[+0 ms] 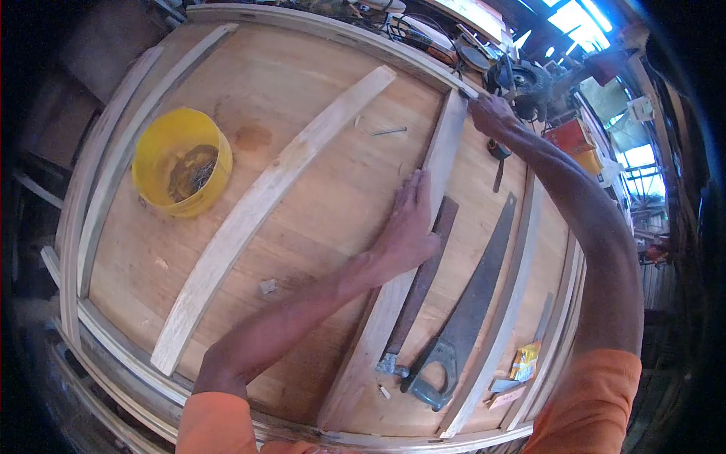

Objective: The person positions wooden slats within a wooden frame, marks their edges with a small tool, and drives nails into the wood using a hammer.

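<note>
My left hand (408, 227) is closed over a long wooden slat (370, 333) that runs across the panel, its fingers wrapped over the slat's edge. At the slat's far end, my right hand (493, 115) is closed beside the frame's far rail (340, 32). Something small and pale shows at its fingertips, too unclear to name. Just right of the slat lies a hammer (423, 287) with a dark handle, partly behind my left hand. A handsaw (469, 303) with a grey handle lies further right. One nail (389, 132) rests on the panel (333, 197).
A yellow bucket (181, 121) holding nails stands on the left. Another slat (265, 212) lies across the panel, with a rail (503, 310) right of the saw. A small black-and-orange tool (497, 149) sits below my right hand. Beyond the frame is a circular saw (522, 79).
</note>
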